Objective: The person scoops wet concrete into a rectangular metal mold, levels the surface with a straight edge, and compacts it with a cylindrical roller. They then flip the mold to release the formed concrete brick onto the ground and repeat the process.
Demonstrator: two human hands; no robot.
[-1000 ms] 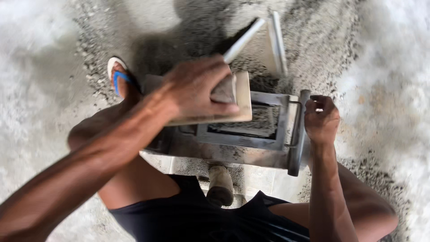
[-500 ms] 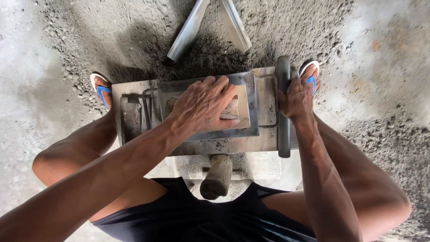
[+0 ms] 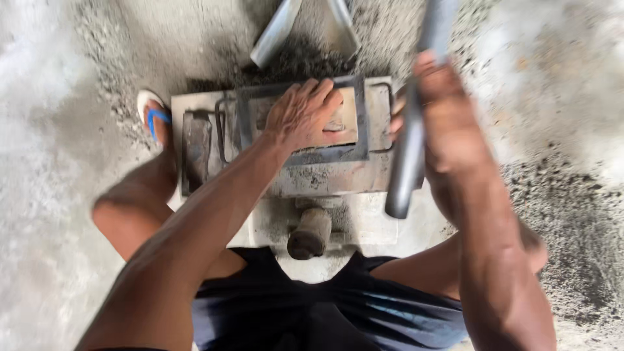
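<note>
left hand point(image 3: 300, 116) pressing wooden block point(image 3: 338, 118), right hand point(image 3: 442, 110) gripping metal bar point(image 3: 408, 156)

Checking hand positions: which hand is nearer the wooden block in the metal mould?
Left. The left hand rests flat on the wooden block; the right hand is off to its right, gripping the grey bar.

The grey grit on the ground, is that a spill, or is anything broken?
Loose grey grit lies scattered around the metal mould, like spilled mix. Nothing looks broken. The left hand presses a wooden block into the mould; the right hand grips a metal bar, blurred.
</note>
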